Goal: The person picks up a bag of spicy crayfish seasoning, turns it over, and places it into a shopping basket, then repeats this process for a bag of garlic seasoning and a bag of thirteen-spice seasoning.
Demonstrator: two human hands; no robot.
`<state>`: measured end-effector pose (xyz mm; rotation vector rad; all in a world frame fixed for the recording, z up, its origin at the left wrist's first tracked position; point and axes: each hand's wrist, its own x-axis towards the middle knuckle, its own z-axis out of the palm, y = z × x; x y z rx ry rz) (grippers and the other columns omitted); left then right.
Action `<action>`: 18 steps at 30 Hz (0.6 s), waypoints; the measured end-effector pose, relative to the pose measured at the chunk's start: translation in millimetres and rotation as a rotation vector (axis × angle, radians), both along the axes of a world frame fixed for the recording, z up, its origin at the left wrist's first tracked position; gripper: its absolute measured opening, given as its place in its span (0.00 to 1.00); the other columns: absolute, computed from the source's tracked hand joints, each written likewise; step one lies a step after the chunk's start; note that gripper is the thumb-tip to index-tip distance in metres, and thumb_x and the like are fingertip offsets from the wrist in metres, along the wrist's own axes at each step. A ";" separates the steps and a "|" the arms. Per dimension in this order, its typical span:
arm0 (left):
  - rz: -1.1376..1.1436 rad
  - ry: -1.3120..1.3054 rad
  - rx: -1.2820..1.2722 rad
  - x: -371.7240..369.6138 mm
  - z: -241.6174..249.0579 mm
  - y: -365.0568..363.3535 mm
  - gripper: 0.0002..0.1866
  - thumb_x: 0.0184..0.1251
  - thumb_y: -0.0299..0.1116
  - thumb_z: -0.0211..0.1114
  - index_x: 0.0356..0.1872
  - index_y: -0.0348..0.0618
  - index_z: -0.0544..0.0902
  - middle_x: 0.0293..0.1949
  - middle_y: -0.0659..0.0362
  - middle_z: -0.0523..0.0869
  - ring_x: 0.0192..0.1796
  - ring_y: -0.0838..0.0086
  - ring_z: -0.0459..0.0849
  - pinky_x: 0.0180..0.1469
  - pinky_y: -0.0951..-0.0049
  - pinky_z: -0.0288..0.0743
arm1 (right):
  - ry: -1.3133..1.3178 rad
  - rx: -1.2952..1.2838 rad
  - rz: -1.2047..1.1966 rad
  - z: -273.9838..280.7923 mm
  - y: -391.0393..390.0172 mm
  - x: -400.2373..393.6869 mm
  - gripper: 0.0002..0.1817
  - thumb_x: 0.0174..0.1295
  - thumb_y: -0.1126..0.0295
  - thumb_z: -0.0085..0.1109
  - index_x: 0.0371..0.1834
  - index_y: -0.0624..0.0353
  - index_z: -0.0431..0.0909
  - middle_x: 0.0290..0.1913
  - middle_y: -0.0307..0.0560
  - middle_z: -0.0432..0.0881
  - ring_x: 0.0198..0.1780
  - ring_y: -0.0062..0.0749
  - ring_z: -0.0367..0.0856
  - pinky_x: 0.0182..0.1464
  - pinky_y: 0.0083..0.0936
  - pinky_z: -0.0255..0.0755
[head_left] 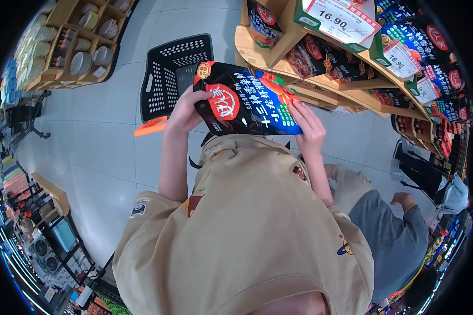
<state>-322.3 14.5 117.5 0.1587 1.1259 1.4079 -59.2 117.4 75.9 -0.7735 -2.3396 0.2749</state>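
Note:
A black and blue seasoning packet (247,102) with a red round logo is held flat in front of my body, its printed face up. My left hand (188,109) grips its left end, thumb on top near the logo. At the right end, my right hand (307,124) holds the packet with fingers lying over its blue part. Just beyond the packet, a black perforated shopping basket (160,76) with an orange handle (151,126) stands on the floor, partly hidden by the packet.
Wooden shelves (352,90) at the upper right hold similar packets and 16.90 price cards (341,20). Another shelf unit (71,79) with bowls stands at the upper left. A person in grey (389,236) is close on the right; another person stands farther off.

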 end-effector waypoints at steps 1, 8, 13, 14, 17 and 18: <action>0.001 -0.021 0.064 0.2 0.3 0.3 0.19 0.53 0.21 0.49 0.49 0.31 0.64 0.41 0.49 0.77 0.41 0.67 0.79 0.44 0.68 0.76 | -0.030 -0.058 -0.003 -1.0 -1.2 -4.1 0.23 0.37 0.81 0.54 0.42 0.53 0.78 0.44 0.44 0.78 0.45 0.40 0.76 0.46 0.28 0.70; 0.098 0.312 -0.026 -27.2 -3.3 15.1 0.21 0.61 0.24 0.44 0.57 0.40 0.59 0.44 0.55 0.73 0.45 0.73 0.77 0.42 0.71 0.76 | -0.191 -0.456 0.013 -25.4 -3.4 -8.9 0.28 0.47 0.76 0.56 0.56 0.55 0.64 0.55 0.54 0.66 0.57 0.49 0.64 0.57 0.35 0.60; 0.045 0.841 -0.087 -102.5 -55.1 23.3 0.18 0.64 0.28 0.42 0.55 0.37 0.61 0.42 0.54 0.74 0.41 0.76 0.75 0.40 0.75 0.74 | -0.328 -0.692 -0.042 -52.7 -9.3 2.7 0.25 0.47 0.76 0.55 0.53 0.58 0.66 0.53 0.57 0.68 0.54 0.51 0.65 0.56 0.35 0.61; -0.002 0.943 -0.093 -125.5 -79.2 23.5 0.18 0.64 0.28 0.43 0.54 0.36 0.62 0.42 0.54 0.74 0.42 0.76 0.76 0.40 0.74 0.73 | -0.331 -0.699 -0.039 -55.8 -11.6 3.9 0.25 0.47 0.76 0.55 0.53 0.58 0.66 0.53 0.57 0.68 0.54 0.51 0.65 0.56 0.35 0.61; -0.026 1.290 -0.203 -165.0 -120.5 30.6 0.16 0.62 0.27 0.44 0.51 0.35 0.67 0.38 0.47 0.78 0.41 0.68 0.78 0.41 0.72 0.72 | -0.377 -0.790 -0.082 -62.5 -20.8 5.5 0.24 0.48 0.75 0.55 0.52 0.60 0.66 0.51 0.58 0.69 0.53 0.51 0.67 0.55 0.35 0.62; -0.080 1.511 -0.293 -172.9 -122.5 33.2 0.16 0.61 0.27 0.45 0.50 0.36 0.69 0.37 0.44 0.79 0.41 0.63 0.79 0.42 0.69 0.72 | -0.392 -0.827 -0.096 -64.1 -23.6 4.9 0.23 0.48 0.75 0.55 0.52 0.60 0.66 0.51 0.58 0.70 0.53 0.51 0.67 0.55 0.35 0.63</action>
